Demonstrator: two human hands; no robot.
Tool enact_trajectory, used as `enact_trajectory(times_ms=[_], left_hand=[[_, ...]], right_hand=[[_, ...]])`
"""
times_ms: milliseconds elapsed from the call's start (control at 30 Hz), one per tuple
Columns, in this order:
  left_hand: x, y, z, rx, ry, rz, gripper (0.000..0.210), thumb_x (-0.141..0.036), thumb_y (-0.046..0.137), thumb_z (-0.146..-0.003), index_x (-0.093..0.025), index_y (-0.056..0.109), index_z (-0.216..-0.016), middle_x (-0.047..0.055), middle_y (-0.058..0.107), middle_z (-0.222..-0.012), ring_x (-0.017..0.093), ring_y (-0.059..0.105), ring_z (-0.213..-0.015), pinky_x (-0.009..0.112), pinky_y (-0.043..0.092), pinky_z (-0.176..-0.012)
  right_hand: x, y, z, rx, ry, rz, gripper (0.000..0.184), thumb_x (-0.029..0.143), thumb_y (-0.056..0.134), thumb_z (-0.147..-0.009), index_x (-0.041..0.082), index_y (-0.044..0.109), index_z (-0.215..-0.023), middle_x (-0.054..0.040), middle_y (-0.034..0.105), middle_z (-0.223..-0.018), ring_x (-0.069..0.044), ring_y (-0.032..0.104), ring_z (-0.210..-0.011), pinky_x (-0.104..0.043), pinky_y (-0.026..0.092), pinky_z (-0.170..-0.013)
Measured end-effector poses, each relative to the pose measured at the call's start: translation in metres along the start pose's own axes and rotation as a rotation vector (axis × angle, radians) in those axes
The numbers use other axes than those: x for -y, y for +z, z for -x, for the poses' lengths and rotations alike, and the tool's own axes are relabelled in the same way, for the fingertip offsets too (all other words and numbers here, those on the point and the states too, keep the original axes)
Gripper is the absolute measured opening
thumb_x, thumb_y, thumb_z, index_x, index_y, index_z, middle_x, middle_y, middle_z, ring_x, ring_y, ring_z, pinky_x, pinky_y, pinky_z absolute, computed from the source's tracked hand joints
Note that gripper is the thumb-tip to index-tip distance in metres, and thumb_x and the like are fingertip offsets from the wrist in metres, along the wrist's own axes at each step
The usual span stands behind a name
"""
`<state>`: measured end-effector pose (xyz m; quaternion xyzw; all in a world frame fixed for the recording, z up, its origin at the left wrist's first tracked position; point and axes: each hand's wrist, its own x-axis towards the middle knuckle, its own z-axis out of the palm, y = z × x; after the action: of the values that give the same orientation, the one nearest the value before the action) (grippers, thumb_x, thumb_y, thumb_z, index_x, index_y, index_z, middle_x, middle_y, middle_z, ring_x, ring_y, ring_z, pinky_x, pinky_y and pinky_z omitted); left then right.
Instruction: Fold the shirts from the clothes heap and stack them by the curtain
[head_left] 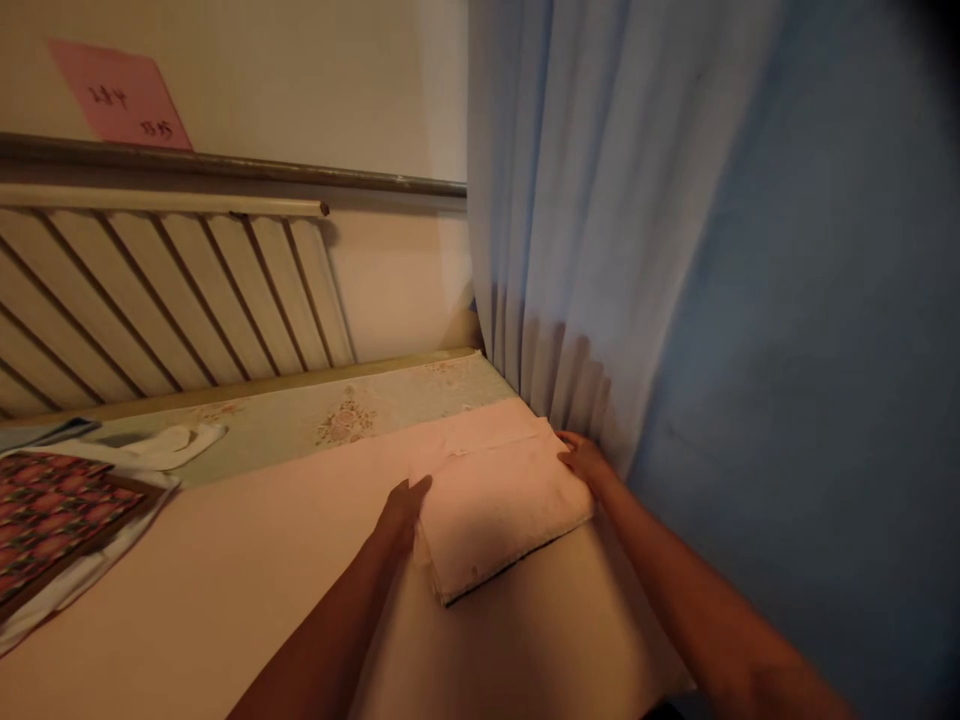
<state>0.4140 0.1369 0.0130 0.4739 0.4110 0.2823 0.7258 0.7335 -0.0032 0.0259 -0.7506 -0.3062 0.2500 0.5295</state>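
A folded pale pink cloth (506,505) lies low over the light-coloured sheet, with a thin dark edge along its near side. My left hand (409,505) grips its left edge, thumb on top and the other fingers mostly hidden beneath or behind it. At the opposite edge, my right hand (583,462) holds the cloth with its thumb over the top and fingers along the far right side. Whether the cloth rests on the surface or is slightly raised, I cannot tell.
A blue curtain (592,200) hangs close along the right. Patterned red fabric (60,520) with white cloth lies at the left. Behind are a floral cover strip (349,420), a radiator (187,300), a rail (300,172) and a pink paper note (124,98) on the wall.
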Motion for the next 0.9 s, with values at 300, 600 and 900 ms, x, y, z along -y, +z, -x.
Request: enact_trajectory(times_ms=[300,600,900], left_hand=[[0.003,-0.005,-0.004,-0.300,0.070,-0.345,0.027,-0.024,0.065,-0.069,-0.008,0.063,-0.090,0.017,0.068,-0.084,0.034,0.065,-0.085,0.037,0.049,-0.067],[-0.002,0.074,0.018,-0.189,0.883,-0.978,0.051,-0.018,0.047,-0.085,-0.015,0.047,-0.136,0.016,0.032,-0.152,0.029,0.019,-0.144,0.047,0.012,-0.116],[0.047,0.070,-0.006,-0.166,0.879,-1.588,0.055,-0.043,0.038,-0.093,-0.022,0.036,-0.144,0.007,0.031,-0.154,0.029,0.022,-0.142,0.057,0.016,-0.114]], right_hand=[[-0.015,0.000,0.013,-0.174,-0.036,0.244,0.051,0.009,0.053,-0.060,0.014,0.067,-0.109,-0.0048,0.071,-0.080,-0.019,0.063,-0.074,-0.027,0.048,-0.069],[0.030,0.047,0.028,-0.158,-0.724,0.657,0.045,0.022,0.041,-0.090,0.016,0.049,-0.134,-0.0111,0.044,-0.145,-0.023,0.033,-0.137,-0.042,0.023,-0.114],[-0.012,0.098,0.038,-0.044,-0.762,1.065,0.044,0.039,0.036,-0.097,0.025,0.046,-0.138,-0.0087,0.042,-0.147,-0.027,0.031,-0.138,-0.053,0.022,-0.111]])
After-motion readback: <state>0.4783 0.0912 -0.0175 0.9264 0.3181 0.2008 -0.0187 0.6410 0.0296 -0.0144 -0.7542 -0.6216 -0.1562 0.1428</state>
